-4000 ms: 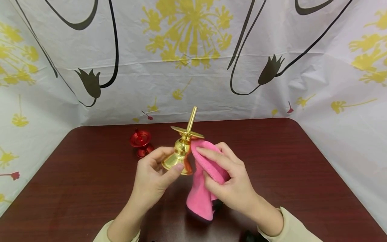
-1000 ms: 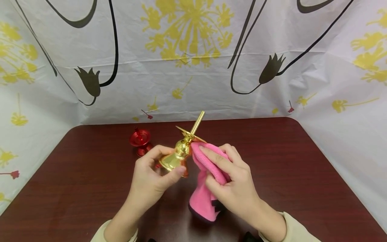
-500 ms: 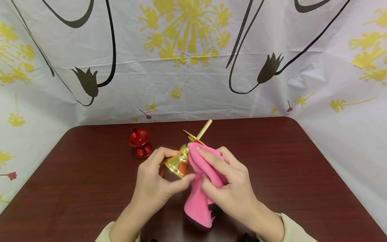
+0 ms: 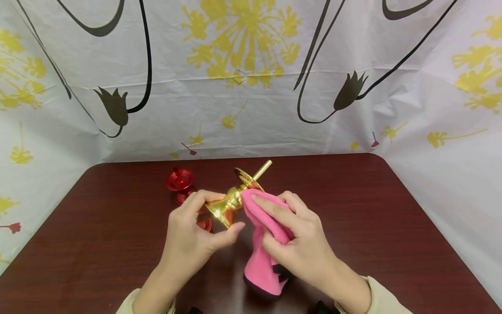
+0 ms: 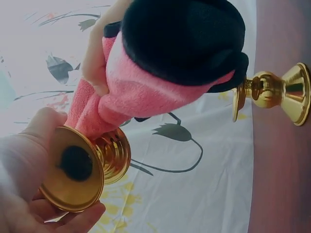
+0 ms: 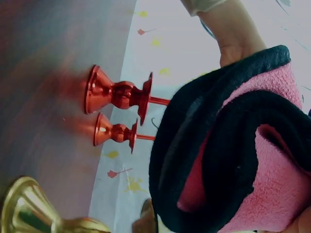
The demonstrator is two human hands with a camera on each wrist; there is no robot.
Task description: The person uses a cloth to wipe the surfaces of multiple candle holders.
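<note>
My left hand (image 4: 192, 231) holds a shiny gold candle holder (image 4: 221, 210) by its flared base, thumb and fingers at the rim. The holder leans to the right, its thin spike (image 4: 262, 170) pointing up and away. In the left wrist view the underside of its base (image 5: 73, 194) shows a dark round centre. My right hand (image 4: 296, 229) grips a folded pink cloth (image 4: 270, 213) with black edging and presses it against the holder's stem, just below the drip plate. The cloth's lower end hangs down and covers part of the stem.
A red candle holder (image 4: 180, 181) stands at the back left of the dark wooden table (image 4: 98, 235); a second red one (image 4: 205, 224) is partly hidden behind my left hand. Another gold candle holder (image 5: 267, 91) stands on the table in the left wrist view. A patterned sheet (image 4: 251, 122) hangs behind.
Over these seconds the gold candle holder has tipped further to the right, its spike sinking lower. My left thumb has lifted outward from the base, and the cloth stays against the stem.
</note>
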